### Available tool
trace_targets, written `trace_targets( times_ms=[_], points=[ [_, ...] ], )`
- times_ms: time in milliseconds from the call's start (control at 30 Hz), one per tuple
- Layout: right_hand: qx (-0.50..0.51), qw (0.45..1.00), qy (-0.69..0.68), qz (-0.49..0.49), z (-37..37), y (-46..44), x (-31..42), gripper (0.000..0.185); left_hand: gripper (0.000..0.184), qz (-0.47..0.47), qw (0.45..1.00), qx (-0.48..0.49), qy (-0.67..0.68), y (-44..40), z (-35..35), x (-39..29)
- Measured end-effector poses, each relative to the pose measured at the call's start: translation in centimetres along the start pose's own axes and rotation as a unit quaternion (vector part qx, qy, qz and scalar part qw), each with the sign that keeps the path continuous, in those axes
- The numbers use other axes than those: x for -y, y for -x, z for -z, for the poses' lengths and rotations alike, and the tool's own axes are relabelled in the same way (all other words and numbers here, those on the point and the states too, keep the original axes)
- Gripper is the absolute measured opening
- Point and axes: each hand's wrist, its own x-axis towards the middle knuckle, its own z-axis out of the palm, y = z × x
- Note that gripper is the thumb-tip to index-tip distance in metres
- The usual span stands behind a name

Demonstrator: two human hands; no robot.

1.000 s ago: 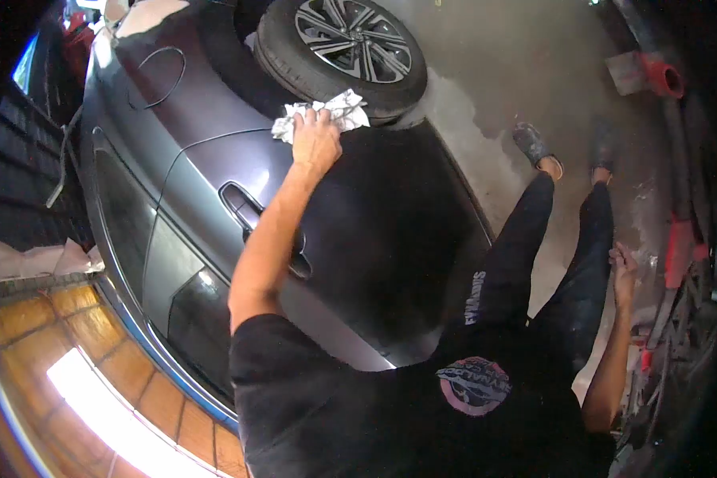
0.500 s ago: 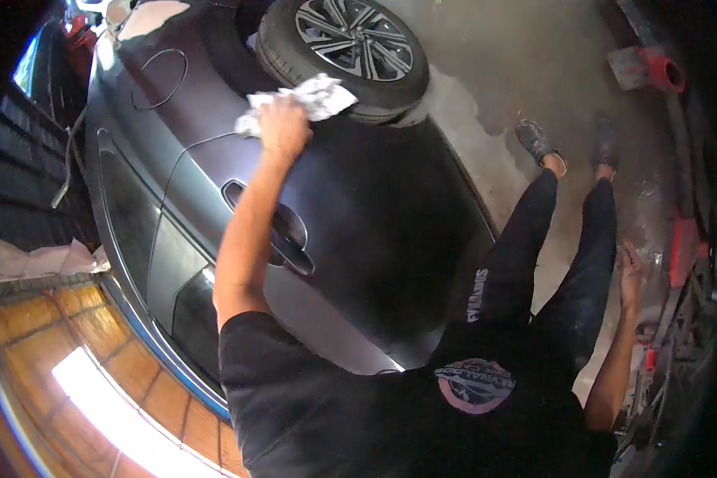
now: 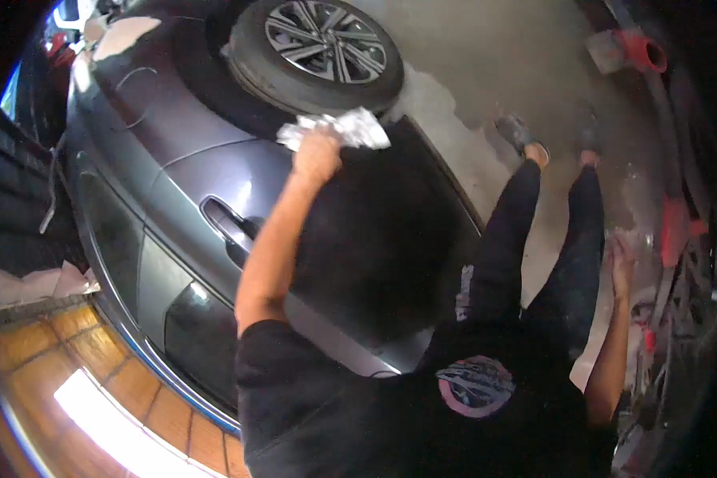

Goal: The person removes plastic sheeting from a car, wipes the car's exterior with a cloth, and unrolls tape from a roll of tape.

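Note:
My left hand [image 3: 319, 157] presses a crumpled white cloth [image 3: 364, 127] against the dark side panel [image 3: 358, 239] of a car, close to the tyre. The fingers are closed on the cloth, and their tips are partly hidden by it. Beside my left forearm is the door handle [image 3: 227, 223]. My right hand [image 3: 621, 259] hangs low by my right leg, holding nothing that I can see; its fingers are extended and a little blurred.
The car's wheel [image 3: 327, 41] stands at the top of the view. Red-and-dark equipment [image 3: 675, 231] lines the right side. A thin curved line [image 3: 183, 155] crosses the car's body. Wet patches mark the concrete floor [image 3: 470, 48].
My left hand has slid the cloth to the right over the panel, towards its lower edge. The whole view has shifted slightly. My right hand stays low at my side.

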Motion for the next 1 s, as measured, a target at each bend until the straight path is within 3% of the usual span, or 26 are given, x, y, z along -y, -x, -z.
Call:
trace_targets(
  times_ms=[67,133,200,233,267,333,367,433,533,567,633,667,733,767,800,833,867,900,933,967,1000],
  points=[
    [0.009,0.997,-0.067,-0.038,0.0,0.3,0.2,0.044,0.027,0.194,0.979,0.004,0.053,1.4,4.0,3.5],
    [0.025,0.995,-0.078,-0.055,-0.1,-1.7,-1.3,0.047,0.034,0.169,0.972,-0.162,0.037,5.1,5.5,5.2],
    [0.03,0.986,-0.133,-0.091,-1.4,-3.9,-2.4,0.046,0.04,0.083,0.968,-0.229,-0.058,5.6,2.1,3.2],
    [0.035,0.98,-0.159,-0.111,-1.7,-4.3,-2.9,0.045,0.042,0.062,0.982,-0.176,0.017,4.3,0.6,2.0],
    [0.028,0.995,-0.071,-0.066,-2.2,-4.2,-1.9,0.043,0.042,0.039,0.987,-0.156,-0.013,2.4,-1.4,0.3],
    [-0.001,0.994,0.102,0.03,-4.1,-3.6,3.3,0.039,0.044,-0.022,0.999,0.009,-0.044,-2.1,-5.5,-5.0],
    [-0.004,0.992,0.116,0.038,-4.9,-3.2,6.3,0.039,0.045,-0.04,0.998,-0.044,-0.034,-3.5,-8.0,-8.2],
    [-0.01,0.988,0.145,0.043,-4.9,-1.7,10.2,0.039,0.045,-0.038,0.997,0.003,-0.068,-7.8,-10.1,-12.7],
    [0.006,0.997,0.079,0.025,-3.8,-1.8,7.8,0.04,0.044,-0.061,0.996,0.049,-0.049,-14.6,-14.9,-15.4],
    [-0.001,0.999,0.023,-0.03,-3.3,-1.4,7.2,0.041,0.044,-0.059,0.998,0.03,-0.007,-15.6,-16.2,-16.3],
    [-0.015,0.989,-0.088,-0.119,-2.2,-2.0,7.0,0.043,0.046,-0.109,0.992,-0.007,-0.067,-14.9,-17.8,-19.0],
    [-0.008,0.993,-0.067,-0.094,-1.9,-2.8,5.9,0.044,0.047,-0.129,0.986,-0.016,-0.1,-13.2,-19.1,-20.6],
    [0.021,0.998,-0.025,-0.056,-0.9,-2.0,3.5,0.045,0.053,-0.122,0.991,-0.024,0.038,-6.0,-25.2,-26.7],
    [0.003,0.998,0.003,-0.057,-1.2,-1.7,3.6,0.043,0.053,-0.148,0.98,-0.07,-0.112,0.7,-20.9,-28.7],
    [0.029,0.996,0.022,-0.087,-1.1,-1.7,3.0,0.043,0.058,-0.035,0.983,-0.063,0.169,4.8,-21.1,-31.8],
    [0.05,0.992,0.039,-0.112,-0.3,-1.9,1.3,0.043,0.06,-0.046,0.991,-0.107,0.059,9.1,-18.1,-32.3],
    [0.07,0.986,0.058,-0.138,-0.1,-2.6,0.7,0.043,0.058,-0.054,0.994,-0.067,0.062,9.5,-22.3,-33.2],
    [0.052,0.996,0.039,-0.065,-1.0,-3.0,1.5,0.042,0.055,-0.061,0.996,-0.026,0.066,9.8,-26.4,-34.1],
    [0.039,0.999,0.027,0.005,-1.5,-2.9,2.7,0.042,0.053,-0.052,0.993,-0.021,0.108,9.6,-25.2,-31.0],
    [0.032,0.997,0.019,0.068,-1.7,-2.0,3.2,0.041,0.051,-0.045,0.987,-0.007,0.156,10.6,-23.2,-27.7],
    [0.031,0.996,0.039,0.072,-1.7,-2.3,2.0,0.04,0.049,0.097,0.991,-0.011,0.088,7.3,-10.1,-21.1]
  ],
)
